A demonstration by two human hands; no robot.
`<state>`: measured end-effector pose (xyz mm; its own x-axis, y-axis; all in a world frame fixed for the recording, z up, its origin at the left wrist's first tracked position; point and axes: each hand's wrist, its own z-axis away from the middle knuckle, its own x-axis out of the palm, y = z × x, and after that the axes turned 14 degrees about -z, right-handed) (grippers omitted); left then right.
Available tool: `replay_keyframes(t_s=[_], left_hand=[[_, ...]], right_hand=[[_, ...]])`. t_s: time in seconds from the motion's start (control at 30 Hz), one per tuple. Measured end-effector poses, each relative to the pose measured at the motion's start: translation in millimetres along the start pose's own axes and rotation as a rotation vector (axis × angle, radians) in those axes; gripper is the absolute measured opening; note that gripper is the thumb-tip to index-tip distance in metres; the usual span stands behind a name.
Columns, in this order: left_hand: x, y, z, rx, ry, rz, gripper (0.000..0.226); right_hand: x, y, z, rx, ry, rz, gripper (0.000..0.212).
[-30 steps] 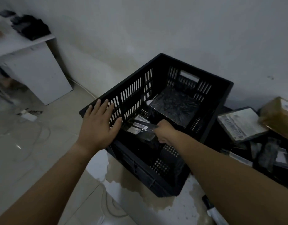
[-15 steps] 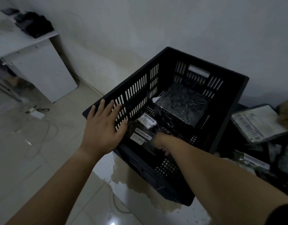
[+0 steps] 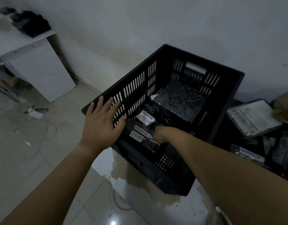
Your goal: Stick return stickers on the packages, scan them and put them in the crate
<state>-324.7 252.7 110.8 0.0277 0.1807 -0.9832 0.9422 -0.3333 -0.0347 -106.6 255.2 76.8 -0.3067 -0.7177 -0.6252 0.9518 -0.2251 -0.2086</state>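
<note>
- Two slim packages in dark glossy wrap lie inside the black crate [image 3: 224, 101], low at frame centre. These are the nearer package [image 3: 150, 142] and the farther package [image 3: 145, 118].
- Each bears a white sticker [image 3: 136, 135] handwritten "RETURN" beside a barcode strip.
- The nearer package's long axis slants from upper left to lower right.
- The right hand [image 3: 159, 133] meets its lower-right end. The fingers are hidden, so I cannot tell its grip.
- The left hand [image 3: 101, 125] lies flat on the crate's left wall, grip released.

Bare left hand [image 3: 101, 125], right hand [image 3: 159, 133], forearms
</note>
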Motion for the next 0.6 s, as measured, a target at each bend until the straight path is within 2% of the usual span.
replay_keyframes(t_s=[0.13, 0.27, 0.4, 0.5, 0.6], left_hand=[[-2, -1, 1, -0.004, -0.009, -0.001, 0.075], [-5, -2, 0, 0.026, -0.065, -0.006, 0.082], [-14, -1, -3, 0.057, -0.140, 0.030, 0.085], [-30, 30, 2, 0.089, -0.107, 0.160, 0.075], [-47, 94, 23, 0.170, -0.070, 0.375, 0.066]], right_hand=[[-14, 10, 26, -0.054, 0.072, -0.029, 0.036], [-18, 38, 90, -0.231, 0.351, -0.180, 0.038], [-3, 84, 162, -0.428, 0.577, -0.187, 0.045], [21, 136, 208, -0.439, 0.620, -0.314, 0.047], [60, 188, 252, -0.374, 0.625, -0.478, 0.049]])
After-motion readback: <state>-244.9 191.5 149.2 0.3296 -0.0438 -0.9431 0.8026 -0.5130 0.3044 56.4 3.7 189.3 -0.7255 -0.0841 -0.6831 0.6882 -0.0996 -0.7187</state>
